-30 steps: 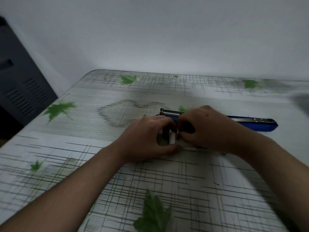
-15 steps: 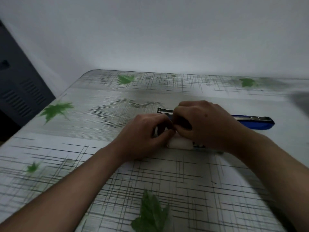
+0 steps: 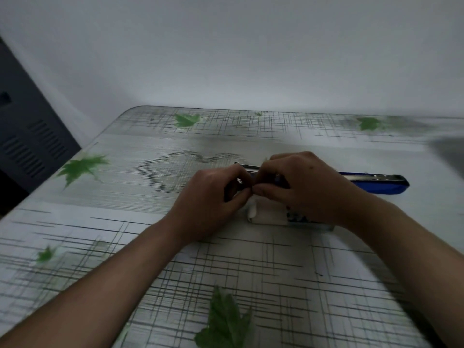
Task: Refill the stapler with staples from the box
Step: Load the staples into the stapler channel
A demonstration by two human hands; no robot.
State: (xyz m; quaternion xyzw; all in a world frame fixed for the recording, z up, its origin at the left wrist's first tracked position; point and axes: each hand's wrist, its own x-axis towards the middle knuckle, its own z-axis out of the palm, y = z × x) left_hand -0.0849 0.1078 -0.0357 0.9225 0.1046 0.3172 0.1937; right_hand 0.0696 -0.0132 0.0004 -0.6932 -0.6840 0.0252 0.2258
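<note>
A blue stapler (image 3: pixel 381 188) lies opened flat on the patterned table (image 3: pixel 276 272), its metal rail facing up and running left to right behind my hands. The small white staple box (image 3: pixel 266 214) rests on the table just in front of it, partly under my right wrist. My left hand (image 3: pixel 208 204) and my right hand (image 3: pixel 308 187) meet fingertip to fingertip just above the box. Both pinch a small dark strip of staples (image 3: pixel 239 181), which the fingers mostly hide.
A dark grey cabinet (image 3: pixel 25 136) with vent slots stands past the table's left edge. A white wall rises behind the far edge. Green leaves printed on the tablecloth (image 3: pixel 226 322) are flat pattern, not objects.
Both hands have risen off the box and moved a little away from me. The box, gripped between the hands a second ago, now lies uncovered on the table.
</note>
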